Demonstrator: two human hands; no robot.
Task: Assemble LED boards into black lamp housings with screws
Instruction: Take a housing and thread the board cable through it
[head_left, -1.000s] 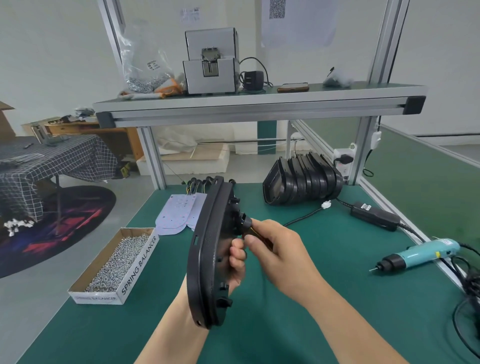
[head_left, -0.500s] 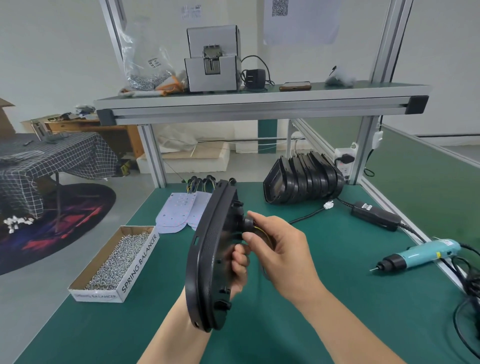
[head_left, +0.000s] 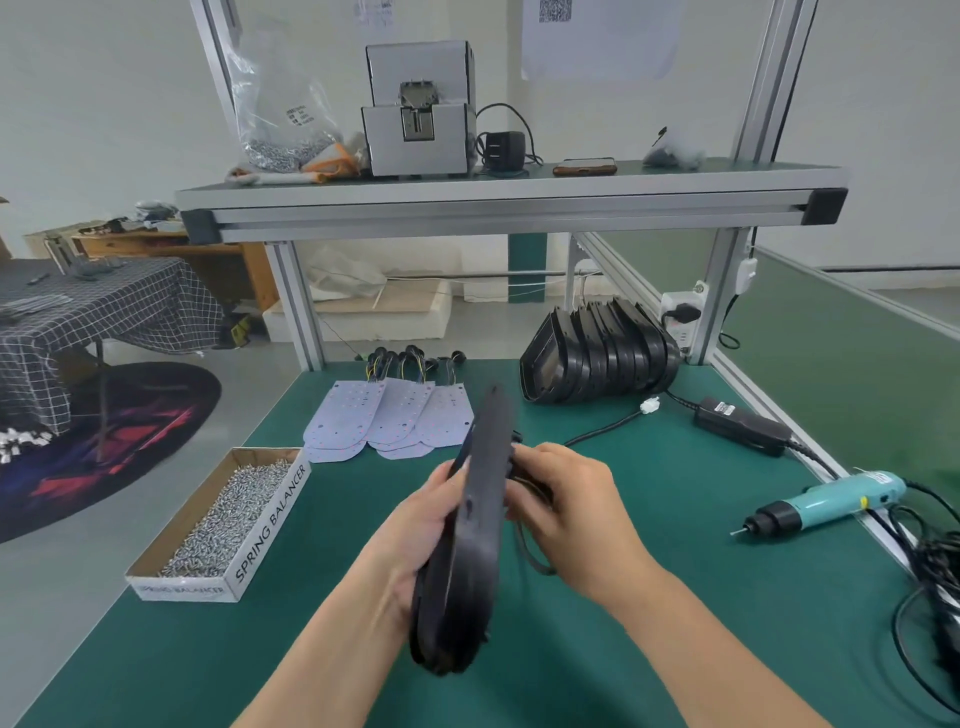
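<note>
Housing (head_left: 467, 545) held edge-on — screwdriver (head_left: 826, 501) right, screws (head_left: 228, 519) left.

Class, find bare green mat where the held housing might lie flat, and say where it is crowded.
Bare: between right hand, power adapter and screwdriver; near-left corner, this side of the screw box. Crowded: far edge, with LED boards and stacked housings; right edge, with cables.
</note>
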